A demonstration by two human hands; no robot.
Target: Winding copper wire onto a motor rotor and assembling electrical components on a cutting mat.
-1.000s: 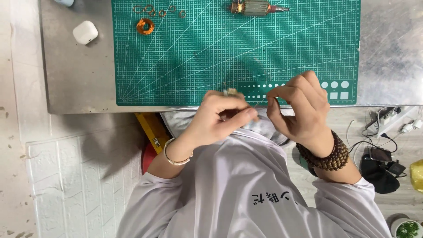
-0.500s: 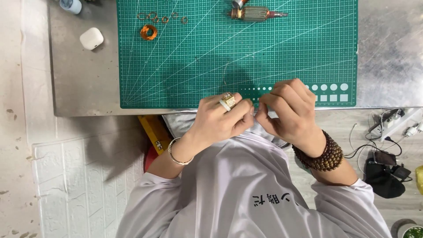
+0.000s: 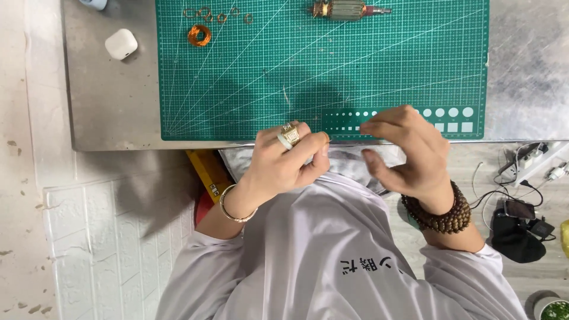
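Green gridded cutting mat [image 3: 320, 65] fills the upper middle of the frame, lying on a grey metal tabletop [image 3: 106, 101]; both your hands sit at its lower edge, centre frame. Your left hand [image 3: 284, 163] is curled, fingertips pinched together just below the mat edge, gold ring on one finger and a thin gold bangle on the wrist. Can't tell if anything is between those fingertips. Your right hand [image 3: 406, 151] is just beside it, not touching, fingers half curled and loosely apart, thumb underneath, nothing visibly gripped. Its fingertips overlap the mat's lower edge near the row of white printed shapes. Brown wooden bead bracelet [image 3: 438, 213] on that wrist.

Top of the mat: copper-wound motor armature with steel shaft [image 3: 347, 9] at upper centre, small orange copper wire coil [image 3: 199, 35] at upper left. White rounded plastic case [image 3: 121, 44] sits on bare tabletop left of the mat, well apart from both hands.
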